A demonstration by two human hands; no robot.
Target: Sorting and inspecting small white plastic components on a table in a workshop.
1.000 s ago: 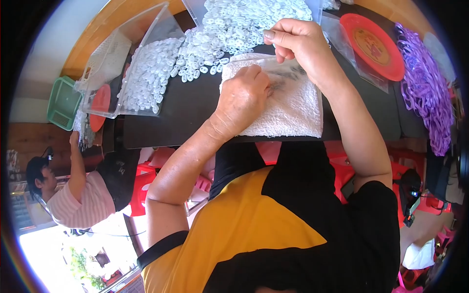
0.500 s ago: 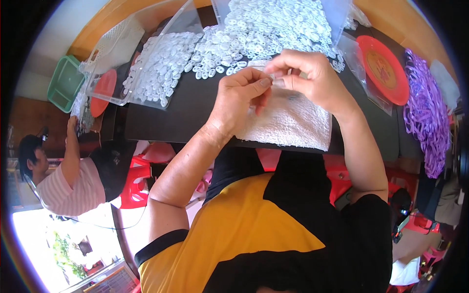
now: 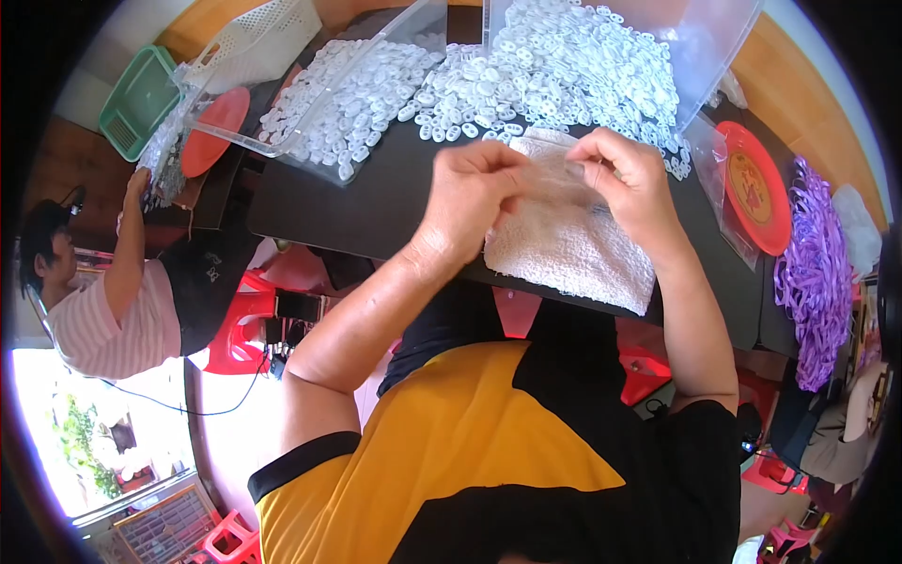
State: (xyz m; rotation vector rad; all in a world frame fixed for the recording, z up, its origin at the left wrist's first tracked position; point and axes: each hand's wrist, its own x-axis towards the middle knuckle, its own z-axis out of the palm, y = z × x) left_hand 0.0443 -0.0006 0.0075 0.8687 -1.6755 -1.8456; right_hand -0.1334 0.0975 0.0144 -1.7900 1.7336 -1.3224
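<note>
My left hand (image 3: 470, 197) is raised over the table's front part, its thumb and index finger pressed together. Across from it, my right hand (image 3: 631, 183) also pinches with thumb and forefinger. Motion blur lies between the fingertips, and whatever they hold is too small or smeared to make out. Beneath both hands a white terry towel (image 3: 573, 263) is spread on the dark table (image 3: 329, 211). A small dark thin item (image 3: 599, 209) rests on the towel beside my right hand. Just beyond lie heaps of white oval plastic pieces with holes (image 3: 583, 70).
Clear plastic bins (image 3: 723, 42) surround the heaps. Right of them are a red round plate (image 3: 759, 188) and a bundle of purple ribbons (image 3: 813, 273). At far left a person (image 3: 117, 301) handles clear bags (image 3: 169, 179), near a green tray (image 3: 141, 99) and red plate (image 3: 216, 132).
My hands have moved apart from fingertips nearly touching to a gap over the towel. The whole view has shifted, so the table contents sit lower and further right.
</note>
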